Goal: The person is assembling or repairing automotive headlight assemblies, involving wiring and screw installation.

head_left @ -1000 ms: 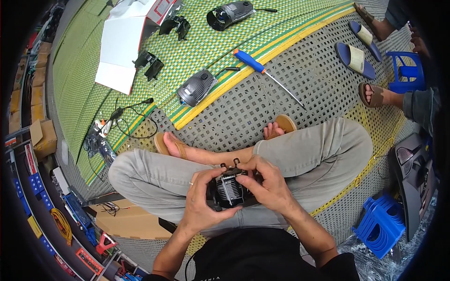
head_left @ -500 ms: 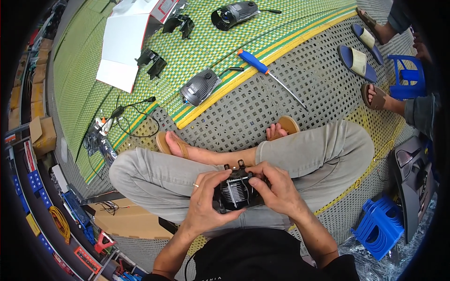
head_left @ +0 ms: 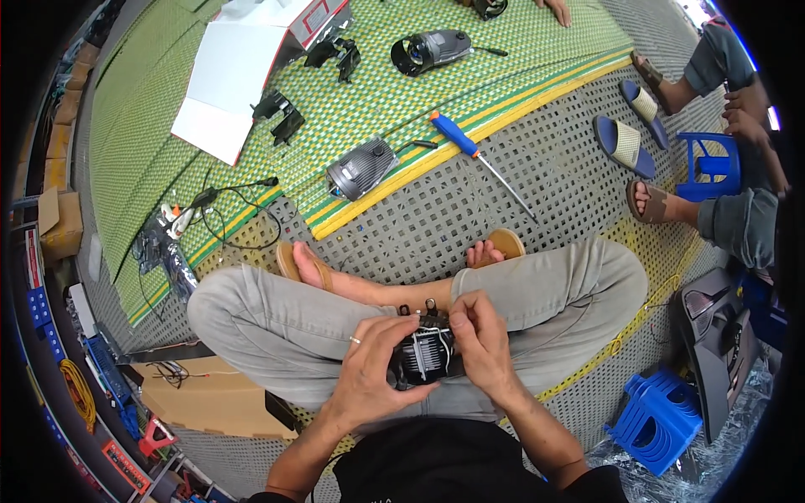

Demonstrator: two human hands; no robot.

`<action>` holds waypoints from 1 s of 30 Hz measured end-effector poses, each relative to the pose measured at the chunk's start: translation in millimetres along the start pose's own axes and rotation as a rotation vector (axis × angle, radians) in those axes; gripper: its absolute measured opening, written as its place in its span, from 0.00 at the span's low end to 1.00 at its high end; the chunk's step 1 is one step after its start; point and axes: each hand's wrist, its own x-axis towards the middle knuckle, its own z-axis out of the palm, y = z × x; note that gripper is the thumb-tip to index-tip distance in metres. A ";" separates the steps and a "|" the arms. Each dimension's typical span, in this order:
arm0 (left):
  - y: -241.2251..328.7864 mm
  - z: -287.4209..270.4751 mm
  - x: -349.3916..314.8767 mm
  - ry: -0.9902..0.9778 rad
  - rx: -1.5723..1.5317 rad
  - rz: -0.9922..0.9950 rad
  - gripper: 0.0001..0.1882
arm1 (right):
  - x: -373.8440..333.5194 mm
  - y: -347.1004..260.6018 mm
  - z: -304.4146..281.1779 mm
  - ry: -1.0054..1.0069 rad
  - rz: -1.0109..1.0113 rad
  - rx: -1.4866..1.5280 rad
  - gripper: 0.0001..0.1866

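Note:
Low over my lap is a black unit (head_left: 425, 356) with silver cooling fins, a pale wire along its right side and two small black loops at its top. My left hand (head_left: 367, 362) is closed around its left side, thumb below and fingers above. At its upper right corner, my right hand (head_left: 482, 348) is closed in a pinch; whatever lies between thumb and finger is hidden. Beyond my feet, a blue-and-orange screwdriver (head_left: 455, 134) lies across the mat's yellow border. Left of it rests a grey ribbed lamp-like housing (head_left: 365, 170).
On the green woven mat (head_left: 142, 117) lie another ribbed housing (head_left: 444, 50), black brackets (head_left: 281, 117), an opened white box (head_left: 220, 88) and a black cable (head_left: 239, 191). Another person's leg (head_left: 738, 225) and a blue stool (head_left: 709, 168) are at right. Blue plastic racks (head_left: 658, 419) stand lower right.
My right thumb has left the unit's front, and the hand now pinches at its upper right corner. My left hand keeps its hold. A person's hand has come into view at the top.

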 end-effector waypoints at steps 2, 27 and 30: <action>-0.3 -0.7 -2.3 0.009 0.003 0.007 0.49 | -4.9 2.9 1.4 0.024 0.010 0.067 0.12; -2.9 -1.8 -10.3 0.026 0.085 0.125 0.47 | 6.9 14.3 -13.8 -0.242 -0.195 -0.286 0.23; 4.9 10.5 -18.5 0.120 0.061 0.101 0.37 | 13.8 38.2 -19.2 -0.374 0.037 -0.324 0.30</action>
